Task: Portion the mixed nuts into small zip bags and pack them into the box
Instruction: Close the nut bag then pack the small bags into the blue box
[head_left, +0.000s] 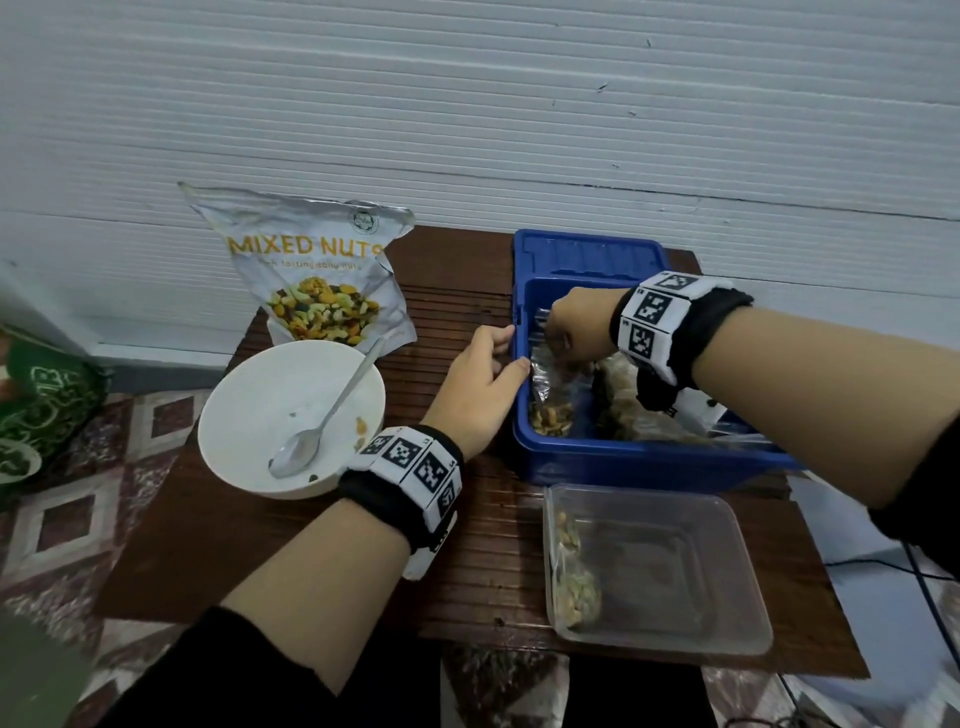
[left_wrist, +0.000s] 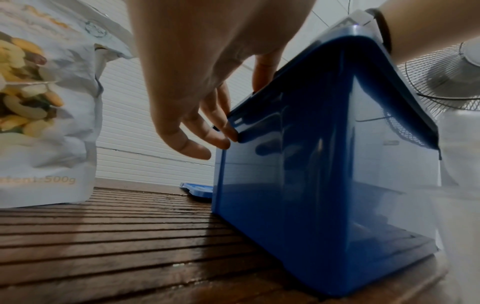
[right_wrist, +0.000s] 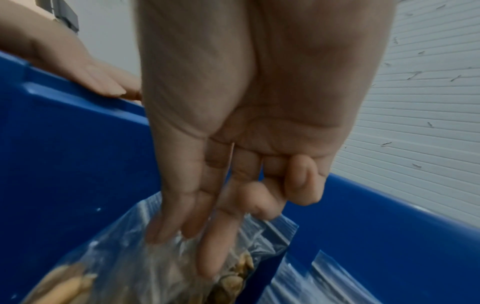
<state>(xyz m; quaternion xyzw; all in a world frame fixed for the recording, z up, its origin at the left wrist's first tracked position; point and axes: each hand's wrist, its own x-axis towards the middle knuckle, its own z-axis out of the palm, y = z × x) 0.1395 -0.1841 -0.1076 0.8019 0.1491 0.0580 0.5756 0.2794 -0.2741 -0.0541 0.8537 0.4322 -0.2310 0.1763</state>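
Standing on the slatted wooden table (head_left: 467, 571), the blue box (head_left: 623, 460) runs its long side left to right, open-topped, with the left hand (head_left: 480, 382) gripping its left rim, thumb inside and fingers curled outside. Down inside at the left end, the right hand (head_left: 574, 325) pinches the clear zip bag (head_left: 550, 387) by its top, seal pointing up and away, tan and yellow nuts slumped at the near bottom.

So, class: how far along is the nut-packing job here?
Done: filled bags already lie in the blue box. In hand: the right hand lowers a zip bag in while the left hand steadies the rim. Left: one bag waits in the clear tray.
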